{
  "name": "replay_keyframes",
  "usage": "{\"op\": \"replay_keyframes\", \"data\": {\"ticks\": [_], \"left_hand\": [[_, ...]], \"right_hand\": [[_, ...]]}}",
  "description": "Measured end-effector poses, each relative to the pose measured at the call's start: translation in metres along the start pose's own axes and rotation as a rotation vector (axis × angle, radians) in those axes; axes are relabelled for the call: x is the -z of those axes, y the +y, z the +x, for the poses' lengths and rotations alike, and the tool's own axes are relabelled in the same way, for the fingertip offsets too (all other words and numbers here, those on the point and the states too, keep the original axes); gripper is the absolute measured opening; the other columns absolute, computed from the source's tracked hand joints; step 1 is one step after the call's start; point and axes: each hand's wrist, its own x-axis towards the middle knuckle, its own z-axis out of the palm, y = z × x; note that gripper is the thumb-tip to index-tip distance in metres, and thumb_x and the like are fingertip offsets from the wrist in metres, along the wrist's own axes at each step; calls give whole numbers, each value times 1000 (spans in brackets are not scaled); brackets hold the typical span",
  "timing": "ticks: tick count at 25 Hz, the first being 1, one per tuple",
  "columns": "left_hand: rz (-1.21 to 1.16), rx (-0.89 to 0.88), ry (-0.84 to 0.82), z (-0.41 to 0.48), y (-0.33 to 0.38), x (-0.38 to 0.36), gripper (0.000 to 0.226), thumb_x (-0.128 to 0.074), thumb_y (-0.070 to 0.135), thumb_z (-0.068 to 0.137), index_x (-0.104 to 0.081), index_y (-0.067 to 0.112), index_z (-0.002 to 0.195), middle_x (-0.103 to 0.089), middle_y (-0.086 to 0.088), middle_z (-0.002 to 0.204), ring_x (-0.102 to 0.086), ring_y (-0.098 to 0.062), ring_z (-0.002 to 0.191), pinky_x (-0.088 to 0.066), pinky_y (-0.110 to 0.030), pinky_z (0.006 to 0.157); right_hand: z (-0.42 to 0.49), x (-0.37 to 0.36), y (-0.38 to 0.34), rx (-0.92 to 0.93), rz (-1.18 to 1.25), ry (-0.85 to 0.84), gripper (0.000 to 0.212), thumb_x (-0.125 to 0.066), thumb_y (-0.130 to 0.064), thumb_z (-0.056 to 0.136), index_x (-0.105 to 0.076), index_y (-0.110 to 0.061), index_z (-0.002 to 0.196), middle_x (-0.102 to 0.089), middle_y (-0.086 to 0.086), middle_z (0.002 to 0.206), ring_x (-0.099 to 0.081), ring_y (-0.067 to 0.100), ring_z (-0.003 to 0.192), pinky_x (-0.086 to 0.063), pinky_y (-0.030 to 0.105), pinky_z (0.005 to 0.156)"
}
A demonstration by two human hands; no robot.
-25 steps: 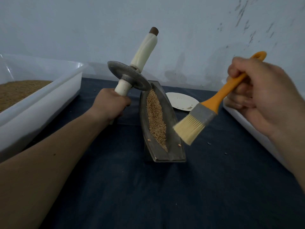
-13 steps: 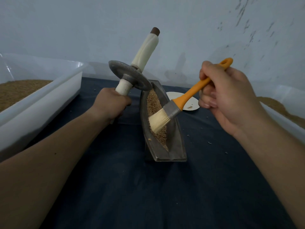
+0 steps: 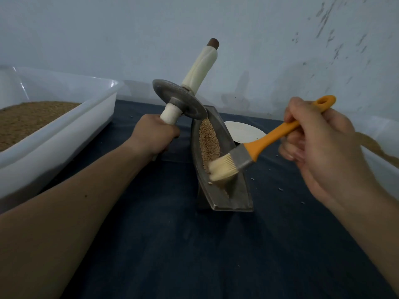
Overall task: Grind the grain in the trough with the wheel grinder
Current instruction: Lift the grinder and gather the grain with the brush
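Dark blue cloth (image 3: pixel 194 255) covers the table, both forearms reaching in over it.

Metal trough (image 3: pixel 235 197) sits mid-table, long axis running away from the camera and near end tipped up. The grain (image 3: pixel 208 139) lies in a strip along its channel, from the far end to about the middle.

Right hand (image 3: pixel 319 152) is curled round the orange handle of a brush (image 3: pixel 259 145). Its bristles (image 3: pixel 222 169) are pressed into the near end of the grain strip and bent against the trough's inner wall. A few loose grains lie on the cloth right of the trough.

Left hand (image 3: pixel 153 137) is fisted on the lower white handle of the wheel grinder (image 3: pixel 179 101), just left of the trough. The grinder is tilted, upper handle pointing up and right. Its disc is raised, with the lower edge over the trough's far end; cannot tell if they touch.

White plate (image 3: pixel 244 132) lies behind the trough. 2 translucent bins hold brown grain: left bin (image 3: pixel 64 134) and right bin (image 3: pixel 380 156). Scuffed pale wall (image 3: pixel 129 39) at the back.
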Motion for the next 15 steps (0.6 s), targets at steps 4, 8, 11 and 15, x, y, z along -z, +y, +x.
{"op": "replay_keyframes", "data": {"ticks": [4,8,11,15], "left_hand": [[1,3,-3,0,1,0,15,-71,13,73,-64,10,85,-60,-7,60,-54,-13,42,-44,-26,44],[-4,3,-1,0,0,-1,13,-71,13,73,-64,9,84,-60,-7,61,-53,-13,41,-43,-25,42],[-3,14,-6,2,0,0,14,-71,13,73,-64,9,84,-61,-9,61,-53,-16,41,-45,-28,44],[-3,12,-4,3,-2,-1,15,-72,16,70,-64,10,82,-60,-5,55,-53,-15,41,-44,-27,43]], "right_hand": [[8,13,-7,-3,-17,80,32,-57,-20,98,-53,-16,66,-22,1,50,-19,19,46,-25,32,46],[12,8,-32,48,51,30,29,-60,-25,94,-54,-17,67,-22,0,49,-19,19,43,-27,30,46],[5,0,-38,121,14,-58,32,-59,-28,99,-58,-17,69,-29,-3,47,-23,17,40,-31,28,44],[-1,-6,-22,97,-34,-86,34,-56,-28,103,-60,-18,71,-32,-4,48,-27,16,42,-32,28,44]]}}
